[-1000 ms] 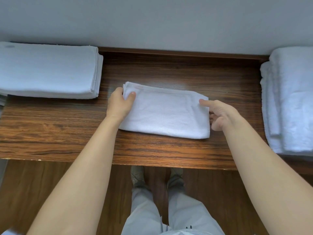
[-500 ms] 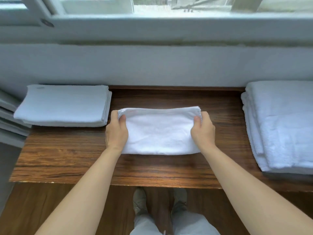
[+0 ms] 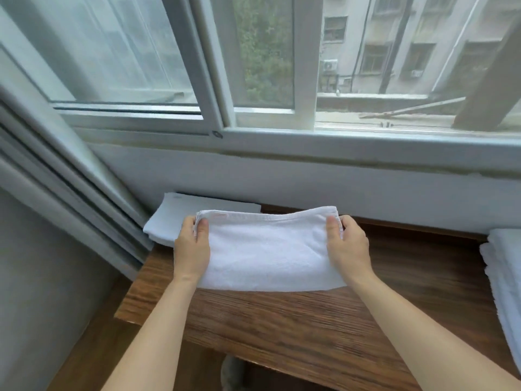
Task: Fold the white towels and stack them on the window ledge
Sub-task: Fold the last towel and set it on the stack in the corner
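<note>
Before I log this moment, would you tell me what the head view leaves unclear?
- Folded stack: the held towel and left hand cover its right part.
- Right towel pile: cut off by the frame edge.
- Fingers of the right hand: hidden under the towel.
- Table: motion-blurred grain.

Folded stack (image 3: 169, 218) half behind held towel (image 3: 267, 249); right pile (image 3: 504, 266) cropped by frame edge

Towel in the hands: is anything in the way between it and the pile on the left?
Nothing visible is. Both hands, left hand and right hand, grip the folded towel, and its left end already overlaps the pile in the picture.
</note>
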A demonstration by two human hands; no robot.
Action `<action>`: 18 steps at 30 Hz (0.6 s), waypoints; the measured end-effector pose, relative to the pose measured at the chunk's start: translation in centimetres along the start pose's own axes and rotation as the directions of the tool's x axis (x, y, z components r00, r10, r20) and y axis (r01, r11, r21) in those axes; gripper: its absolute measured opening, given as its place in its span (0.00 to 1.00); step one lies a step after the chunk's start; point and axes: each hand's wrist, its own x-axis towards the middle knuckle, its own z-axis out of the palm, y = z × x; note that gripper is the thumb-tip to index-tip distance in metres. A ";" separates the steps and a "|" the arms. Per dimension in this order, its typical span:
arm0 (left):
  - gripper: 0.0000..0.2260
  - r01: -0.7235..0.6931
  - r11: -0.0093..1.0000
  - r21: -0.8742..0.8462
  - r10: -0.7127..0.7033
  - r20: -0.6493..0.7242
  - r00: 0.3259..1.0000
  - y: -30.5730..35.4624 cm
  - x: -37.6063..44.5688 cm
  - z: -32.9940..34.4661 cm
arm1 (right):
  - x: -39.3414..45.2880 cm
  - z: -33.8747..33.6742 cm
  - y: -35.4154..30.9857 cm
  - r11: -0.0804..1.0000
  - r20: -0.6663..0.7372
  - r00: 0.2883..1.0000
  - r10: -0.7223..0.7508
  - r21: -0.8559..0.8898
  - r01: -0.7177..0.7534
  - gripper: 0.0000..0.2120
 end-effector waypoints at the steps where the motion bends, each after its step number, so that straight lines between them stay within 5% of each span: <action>1: 0.15 0.009 1.000 -0.001 -0.009 -0.003 1.000 -0.9 0.6 -0.9 | 0.0 1.4 -0.2 1.000 0.014 1.000 -0.002 0.010 0.002 0.21; 10: 0.19 0.057 0.998 -0.003 -0.057 0.069 0.996 -11.2 11.1 -8.0 | -1.9 16.8 -2.1 0.997 -0.010 0.999 0.053 0.065 -0.052 0.15; 18: 0.19 -0.006 0.991 0.133 -0.021 0.196 0.980 -14.0 23.0 -8.9 | 1.6 24.4 -5.7 0.993 -0.120 0.986 0.119 0.001 -0.120 0.18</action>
